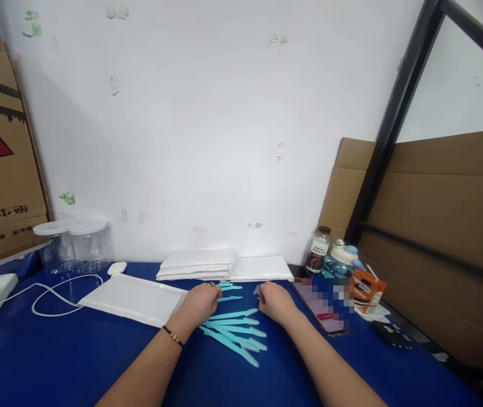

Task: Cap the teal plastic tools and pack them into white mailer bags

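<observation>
Several turquoise eyebrow razors (236, 330) lie fanned out on the blue tabletop (207, 379), just in front of and between my hands. My left hand (199, 310) is closed, and a turquoise eyebrow razor (230, 298) sticks out of its fingers to the right. Behind its fingertips are more turquoise razors (226, 286), partly hidden. My right hand (274, 301) is closed in a pinch, its fingertips at a small translucent piece (256, 290) that looks like a blade cap. A white padded mailer (135, 298) lies to the left, its right end behind my left hand.
Stacked white mailers (196, 264) lie along the wall, with another white packet (261, 268) beside them. Rightward are a phone (320, 308), a brown-capped bottle (318, 250), a water bottle (339, 261) and an orange drink carton (366, 291). Clear jars (91, 249) and a white cable (61, 305) are left.
</observation>
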`<state>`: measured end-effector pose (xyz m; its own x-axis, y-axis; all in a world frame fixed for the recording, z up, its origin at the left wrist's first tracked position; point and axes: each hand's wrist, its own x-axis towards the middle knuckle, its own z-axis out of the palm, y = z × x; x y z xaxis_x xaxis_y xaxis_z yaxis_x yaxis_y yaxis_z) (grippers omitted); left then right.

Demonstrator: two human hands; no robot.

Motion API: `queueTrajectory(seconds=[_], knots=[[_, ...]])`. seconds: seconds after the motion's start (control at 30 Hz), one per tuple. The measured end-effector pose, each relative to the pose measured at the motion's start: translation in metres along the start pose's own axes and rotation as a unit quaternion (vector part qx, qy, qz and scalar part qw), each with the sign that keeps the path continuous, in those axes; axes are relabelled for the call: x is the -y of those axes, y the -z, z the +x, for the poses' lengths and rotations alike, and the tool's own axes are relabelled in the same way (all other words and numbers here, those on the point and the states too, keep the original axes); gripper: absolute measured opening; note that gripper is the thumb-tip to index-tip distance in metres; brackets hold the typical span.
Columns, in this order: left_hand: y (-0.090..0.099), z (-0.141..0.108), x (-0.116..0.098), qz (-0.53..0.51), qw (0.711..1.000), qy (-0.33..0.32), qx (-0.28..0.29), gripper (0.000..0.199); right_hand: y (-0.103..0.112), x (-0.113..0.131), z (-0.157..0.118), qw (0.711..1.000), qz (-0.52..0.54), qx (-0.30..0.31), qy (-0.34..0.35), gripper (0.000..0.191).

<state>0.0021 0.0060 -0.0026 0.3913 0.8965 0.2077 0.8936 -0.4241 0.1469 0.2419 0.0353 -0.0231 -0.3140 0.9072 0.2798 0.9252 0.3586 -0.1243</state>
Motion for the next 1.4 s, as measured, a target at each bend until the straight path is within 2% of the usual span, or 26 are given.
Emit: queueTrajectory(seconds=[0.07, 0.13, 0.17, 0.23, 0.3, 0.33, 0.37, 0.73, 0.97, 1.13, 1.27, 1.33, 1.4], knots=[[-0.001, -0.001, 0.001, -0.034, 0.999, 0.000, -0.006, 0.022, -0.002, -0.005, 0.001, 0.997, 0.067, -0.016, -0.021, 0.005], [0.000, -0.001, 0.001, -0.090, 0.996, 0.008, -0.013, 0.021, 0.001, -0.009, 0.001, 0.973, 0.225, -0.032, -0.042, 0.005], [0.000, -0.001, 0.000, -0.125, 0.992, 0.015, -0.015, 0.021, 0.005, -0.011, 0.000, 0.944, 0.325, -0.040, -0.049, 0.008], [0.001, -0.001, -0.002, -0.196, 0.980, 0.024, -0.018, 0.020, 0.015, -0.011, -0.003, 0.854, 0.514, -0.060, -0.051, 0.017], [0.000, 0.000, -0.004, -0.251, 0.967, 0.024, -0.020, 0.020, 0.024, -0.006, -0.005, 0.771, 0.631, -0.078, -0.045, 0.025], [-0.001, 0.000, -0.005, -0.269, 0.963, 0.022, -0.022, 0.020, 0.028, -0.003, -0.006, 0.747, 0.658, -0.084, -0.044, 0.028], [-0.001, 0.001, -0.005, -0.281, 0.959, 0.020, -0.024, 0.020, 0.031, 0.001, -0.008, 0.735, 0.671, -0.088, -0.043, 0.031], [0.003, 0.001, -0.011, -0.320, 0.947, 0.013, -0.016, 0.017, 0.028, 0.016, -0.011, 0.755, 0.650, -0.086, -0.020, 0.034], [0.004, -0.001, -0.011, -0.322, 0.946, 0.020, -0.015, 0.021, 0.031, 0.011, -0.009, 0.758, 0.639, -0.128, -0.037, 0.032], [0.008, -0.001, -0.015, -0.316, 0.949, 0.010, -0.007, 0.020, 0.026, 0.014, -0.010, 0.773, 0.626, -0.100, -0.027, 0.034], [0.009, -0.001, -0.017, -0.332, 0.943, 0.013, 0.006, 0.023, 0.021, 0.022, -0.012, 0.774, 0.630, -0.065, -0.017, 0.032], [0.007, -0.001, -0.016, -0.333, 0.943, 0.013, 0.009, 0.024, 0.021, 0.020, -0.011, 0.779, 0.625, -0.043, -0.012, 0.030], [0.005, -0.003, -0.016, -0.329, 0.944, 0.010, 0.024, 0.024, 0.022, 0.011, -0.009, 0.797, 0.603, -0.029, -0.011, 0.026]])
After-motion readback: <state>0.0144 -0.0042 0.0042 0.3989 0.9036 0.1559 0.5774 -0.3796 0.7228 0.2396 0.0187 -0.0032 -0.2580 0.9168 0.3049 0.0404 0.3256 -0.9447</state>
